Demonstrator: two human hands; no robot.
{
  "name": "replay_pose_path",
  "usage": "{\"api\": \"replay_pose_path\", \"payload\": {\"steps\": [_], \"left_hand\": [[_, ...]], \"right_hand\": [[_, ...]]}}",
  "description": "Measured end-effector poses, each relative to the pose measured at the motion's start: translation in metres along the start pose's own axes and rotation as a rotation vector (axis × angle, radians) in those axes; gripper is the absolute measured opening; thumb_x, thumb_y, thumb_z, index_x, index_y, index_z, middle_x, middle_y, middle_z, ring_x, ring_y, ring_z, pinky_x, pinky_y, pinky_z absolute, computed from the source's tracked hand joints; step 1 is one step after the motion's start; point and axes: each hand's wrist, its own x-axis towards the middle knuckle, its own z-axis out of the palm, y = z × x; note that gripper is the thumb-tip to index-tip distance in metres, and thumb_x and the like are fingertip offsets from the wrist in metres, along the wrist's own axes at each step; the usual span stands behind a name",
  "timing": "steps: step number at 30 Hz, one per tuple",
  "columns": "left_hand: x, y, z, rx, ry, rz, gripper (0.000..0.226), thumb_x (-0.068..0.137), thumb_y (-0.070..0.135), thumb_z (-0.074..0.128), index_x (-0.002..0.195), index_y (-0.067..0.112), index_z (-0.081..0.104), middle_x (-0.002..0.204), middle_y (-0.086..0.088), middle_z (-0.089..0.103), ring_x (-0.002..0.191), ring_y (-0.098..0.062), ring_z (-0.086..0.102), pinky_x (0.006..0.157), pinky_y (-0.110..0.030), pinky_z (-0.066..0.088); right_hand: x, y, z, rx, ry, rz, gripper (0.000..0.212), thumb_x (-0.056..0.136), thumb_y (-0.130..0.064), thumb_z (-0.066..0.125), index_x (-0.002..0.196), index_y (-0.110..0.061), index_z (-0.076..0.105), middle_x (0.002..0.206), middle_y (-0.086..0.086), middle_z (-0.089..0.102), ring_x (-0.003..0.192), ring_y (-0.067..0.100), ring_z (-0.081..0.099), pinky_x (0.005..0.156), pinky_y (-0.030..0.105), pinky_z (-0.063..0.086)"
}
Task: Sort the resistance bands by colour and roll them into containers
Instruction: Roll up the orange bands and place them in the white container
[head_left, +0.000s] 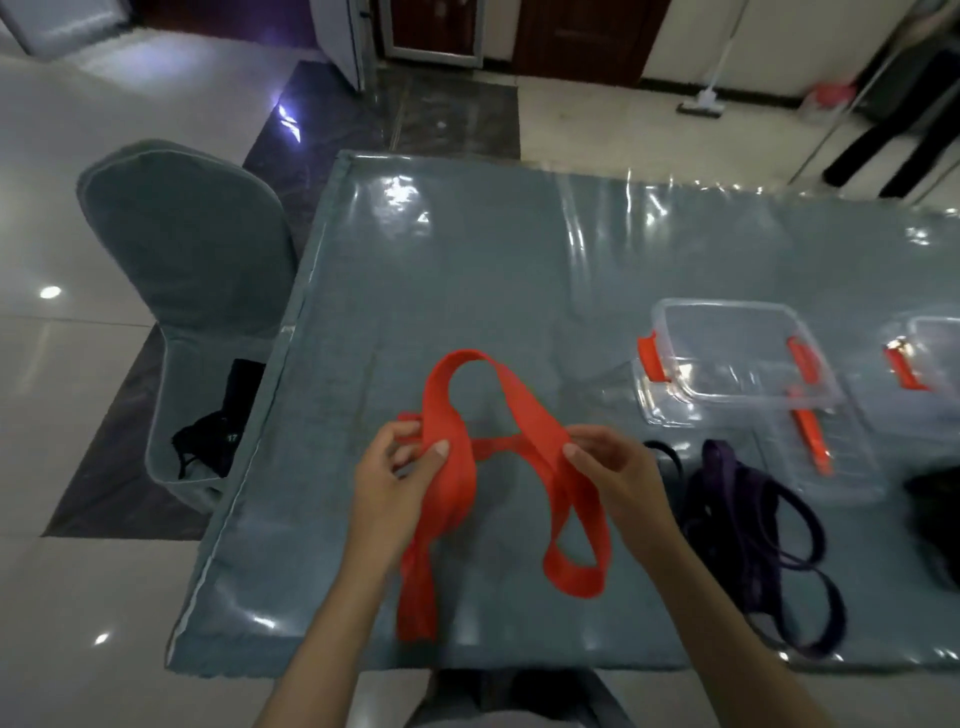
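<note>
Band, red (452, 483), wide flat loop, twisted, long axis running roughly from the far arch toward the person, so near-far across the table (467, 270). Top of the loop arches up and away from both hands, its bend pointing to the far side of the table. Two tails hang down toward the person: one long doubled strand drops below the left hand (395, 483) to the table's near edge, the other curls into a small loop below and inside the right hand (613, 473). A short strand crosses level between the two hands.

Left hand: thumb and fingers curled, pinching the band's left leg just under the arch; a red end pokes out beyond the fingers on its outer side. Right hand: thumb and fingertips pinching the right leg at about the same height, fingers curled round the edge. Both grips closed on the band, hands apart, band spanning the gap.

Right of the right hand, just beside the wrist: purple bands (748, 540) in a loose pile flat on the table, with a black band (665, 457) partly showing at the pile's far side. Beyond and right of the right hand: clear container (727, 353) with orange clips, a lid (821, 457) lying near it, second clear container (930, 364) at the frame edge. Left of the left hand, off the table: covered chair (192, 260) with dark cloth on the seat.
</note>
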Motion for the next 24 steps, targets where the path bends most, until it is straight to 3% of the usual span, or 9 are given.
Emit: {"api": "replay_pose_path", "payload": {"steps": [4, 7, 10, 13, 16, 19, 22, 24], "left_hand": [[-0.018, 0.02, 0.051, -0.083, -0.087, 0.017, 0.02, 0.088, 0.006, 0.08, 0.098, 0.022, 0.073, 0.09, -0.005, 0.079, 0.084, -0.02, 0.071, 0.081, -0.036, 0.059], [-0.039, 0.038, 0.095, -0.11, -0.248, -0.031, 0.014, 0.09, 0.004, 0.075, 0.099, 0.014, 0.074, 0.081, 0.001, 0.077, 0.07, -0.012, 0.071, 0.062, -0.024, 0.058], [-0.059, 0.054, 0.14, -0.138, -0.448, -0.093, 0.02, 0.09, -0.001, 0.073, 0.107, 0.01, 0.074, 0.088, -0.005, 0.077, 0.072, -0.013, 0.072, 0.06, -0.025, 0.059], [-0.083, 0.067, 0.192, -0.172, -0.622, -0.117, 0.041, 0.077, 0.0, 0.071, 0.117, 0.008, 0.071, 0.099, -0.007, 0.079, 0.079, -0.013, 0.074, 0.066, -0.025, 0.061], [-0.114, 0.079, 0.251, -0.218, -0.721, -0.12, 0.055, 0.075, -0.004, 0.073, 0.129, 0.006, 0.067, 0.11, -0.008, 0.079, 0.088, -0.014, 0.076, 0.07, -0.025, 0.061], [-0.148, 0.088, 0.312, -0.26, -0.769, -0.123, 0.049, 0.086, -0.006, 0.061, 0.134, 0.005, 0.064, 0.115, -0.011, 0.078, 0.091, -0.015, 0.077, 0.071, -0.025, 0.062], [-0.182, 0.085, 0.37, -0.273, -0.775, -0.117, 0.041, 0.091, -0.01, 0.059, 0.129, 0.005, 0.062, 0.107, -0.014, 0.079, 0.083, -0.017, 0.077, 0.067, -0.026, 0.062], [-0.205, 0.077, 0.407, -0.273, -0.765, -0.106, 0.033, 0.088, -0.007, 0.064, 0.116, 0.009, 0.058, 0.098, -0.014, 0.078, 0.074, -0.018, 0.075, 0.062, -0.027, 0.061]], "right_hand": [[-0.043, -0.017, -0.037, 0.258, 0.169, 0.019, 0.016, 0.087, -0.008, 0.075, 0.103, -0.006, 0.076, 0.091, 0.008, 0.077, 0.082, 0.016, 0.069, 0.074, 0.027, 0.056], [-0.062, -0.029, -0.071, 0.403, 0.287, 0.036, 0.031, 0.08, -0.02, 0.085, 0.106, -0.006, 0.075, 0.097, 0.017, 0.073, 0.083, 0.024, 0.068, 0.074, 0.032, 0.057], [-0.077, -0.045, -0.109, 0.499, 0.397, 0.005, 0.049, 0.063, -0.039, 0.097, 0.099, -0.013, 0.077, 0.095, 0.016, 0.072, 0.077, 0.022, 0.069, 0.066, 0.03, 0.058], [-0.096, -0.063, -0.154, 0.598, 0.432, -0.05, 0.029, 0.072, -0.02, 0.085, 0.098, -0.013, 0.074, 0.1, 0.019, 0.073, 0.086, 0.027, 0.072, 0.072, 0.035, 0.062], [-0.115, -0.074, -0.21, 0.575, 0.526, -0.092, 0.034, 0.074, -0.009, 0.083, 0.103, -0.019, 0.069, 0.096, 0.012, 0.071, 0.08, 0.026, 0.065, 0.068, 0.034, 0.059], [-0.136, -0.078, -0.27, 0.516, 0.595, -0.139, 0.029, 0.079, -0.007, 0.083, 0.101, -0.018, 0.066, 0.101, 0.012, 0.069, 0.091, 0.03, 0.06, 0.079, 0.045, 0.05], [-0.157, -0.075, -0.33, 0.474, 0.628, -0.161, 0.015, 0.09, -0.003, 0.075, 0.096, -0.016, 0.069, 0.1, 0.011, 0.069, 0.092, 0.027, 0.061, 0.076, 0.041, 0.05], [-0.171, -0.07, -0.369, 0.448, 0.645, -0.171, 0.015, 0.092, -0.003, 0.071, 0.091, -0.018, 0.071, 0.097, 0.008, 0.07, 0.088, 0.024, 0.062, 0.072, 0.038, 0.051]]}}
